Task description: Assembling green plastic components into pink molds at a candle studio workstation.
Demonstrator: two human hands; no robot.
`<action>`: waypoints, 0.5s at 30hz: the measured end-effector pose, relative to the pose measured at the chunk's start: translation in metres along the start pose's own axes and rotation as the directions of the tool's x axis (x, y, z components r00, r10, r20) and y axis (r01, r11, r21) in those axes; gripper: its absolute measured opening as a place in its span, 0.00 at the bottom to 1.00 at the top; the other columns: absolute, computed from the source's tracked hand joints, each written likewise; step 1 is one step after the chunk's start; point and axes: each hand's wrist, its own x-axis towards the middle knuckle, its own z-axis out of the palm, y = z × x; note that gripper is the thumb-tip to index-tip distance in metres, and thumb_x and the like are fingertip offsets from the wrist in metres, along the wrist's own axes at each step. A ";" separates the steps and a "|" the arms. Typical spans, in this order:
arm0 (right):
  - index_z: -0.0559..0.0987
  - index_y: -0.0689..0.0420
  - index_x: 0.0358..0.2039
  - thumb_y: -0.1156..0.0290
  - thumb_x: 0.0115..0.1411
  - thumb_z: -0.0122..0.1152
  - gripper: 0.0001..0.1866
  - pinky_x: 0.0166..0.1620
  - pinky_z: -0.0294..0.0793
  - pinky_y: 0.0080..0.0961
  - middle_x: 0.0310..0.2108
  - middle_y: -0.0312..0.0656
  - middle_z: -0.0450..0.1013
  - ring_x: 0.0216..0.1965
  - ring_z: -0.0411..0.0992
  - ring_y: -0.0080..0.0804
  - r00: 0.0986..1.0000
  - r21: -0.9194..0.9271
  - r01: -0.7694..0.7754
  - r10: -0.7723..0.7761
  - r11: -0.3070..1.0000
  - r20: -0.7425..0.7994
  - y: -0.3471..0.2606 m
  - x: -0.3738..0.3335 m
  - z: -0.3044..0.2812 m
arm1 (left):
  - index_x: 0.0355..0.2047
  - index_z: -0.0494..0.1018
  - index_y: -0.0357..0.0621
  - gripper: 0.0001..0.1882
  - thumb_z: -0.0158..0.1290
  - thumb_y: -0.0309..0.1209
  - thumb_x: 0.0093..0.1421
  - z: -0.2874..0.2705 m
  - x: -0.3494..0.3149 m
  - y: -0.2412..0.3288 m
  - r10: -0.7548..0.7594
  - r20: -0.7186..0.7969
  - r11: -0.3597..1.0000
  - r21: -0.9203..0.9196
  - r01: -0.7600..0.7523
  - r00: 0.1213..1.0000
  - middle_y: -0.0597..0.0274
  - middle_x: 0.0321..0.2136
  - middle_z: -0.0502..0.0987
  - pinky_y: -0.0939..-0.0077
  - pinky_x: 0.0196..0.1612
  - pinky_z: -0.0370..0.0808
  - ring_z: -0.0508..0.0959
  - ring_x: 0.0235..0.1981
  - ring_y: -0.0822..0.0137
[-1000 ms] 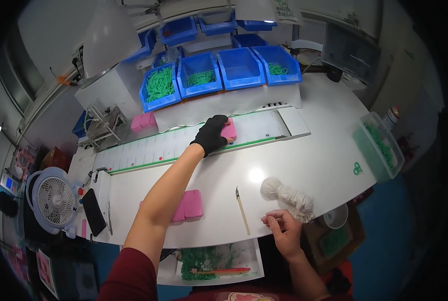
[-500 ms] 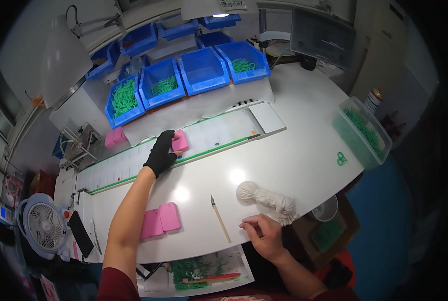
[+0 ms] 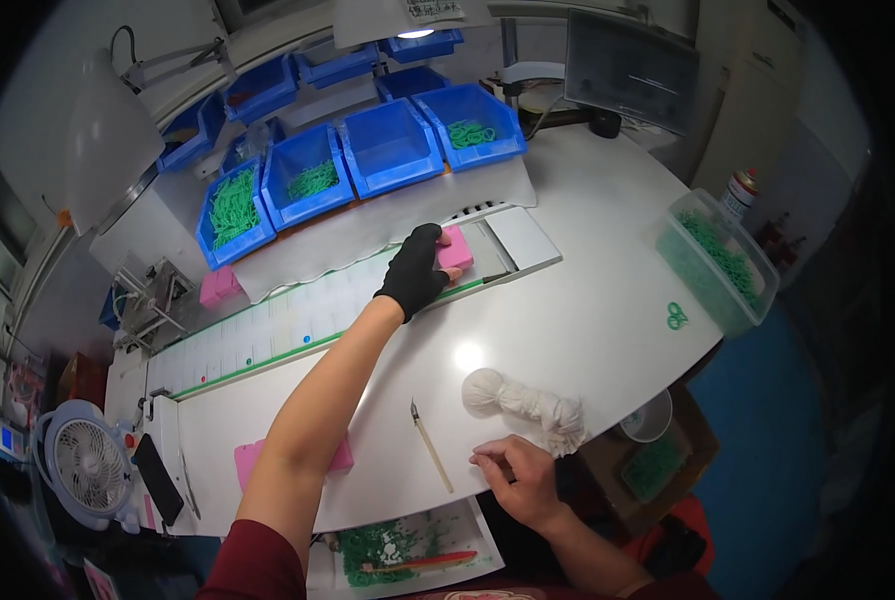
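Grip of black-gloved left hand (image 3: 414, 272) closed on 1 pink block (image 3: 456, 248), over green-edged pale belt (image 3: 272, 328). Beyond the grip, row of 4 blue bins (image 3: 392, 150), green pieces (image 3: 233, 207) in 3. Below the grip, toward the body, slender pointed tool (image 3: 431, 453) and white bundle (image 3: 523, 403); near both, bare right hand (image 3: 524, 485), half curled, impossible to tell whether holding anything. Below and left of the grip, more pink blocks (image 3: 249, 460), partly behind left forearm (image 3: 332, 395).
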 end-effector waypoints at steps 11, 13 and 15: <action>0.78 0.58 0.33 0.77 0.54 0.64 0.06 0.26 0.72 0.25 0.26 0.39 0.75 0.22 0.73 0.31 0.999 -0.022 0.033 -0.033 0.999 0.009 0.000 0.002 0.000 | 0.45 0.66 0.44 0.29 0.67 0.33 0.46 0.028 0.030 0.003 0.008 -0.008 0.997 0.070 -0.008 1.000 0.55 0.44 0.73 0.64 0.52 0.70 0.73 0.49 0.54; 0.78 0.58 0.33 0.77 0.54 0.64 0.06 0.26 0.71 0.26 0.26 0.39 0.75 0.22 0.73 0.31 0.999 -0.024 0.039 -0.039 0.999 0.014 -0.001 0.002 0.000 | 0.46 0.66 0.45 0.30 0.68 0.34 0.45 0.031 0.032 -0.001 0.034 -0.030 0.994 0.106 -0.030 0.999 0.55 0.45 0.73 0.64 0.53 0.70 0.73 0.50 0.54; 0.78 0.58 0.33 0.78 0.54 0.64 0.06 0.26 0.71 0.26 0.26 0.39 0.74 0.22 0.73 0.31 0.999 -0.024 0.045 -0.045 0.999 0.017 -0.001 0.003 -0.001 | 0.46 0.66 0.45 0.30 0.68 0.34 0.44 0.030 0.030 -0.006 0.001 -0.015 0.992 0.123 0.000 1.000 0.56 0.45 0.73 0.64 0.53 0.70 0.72 0.50 0.54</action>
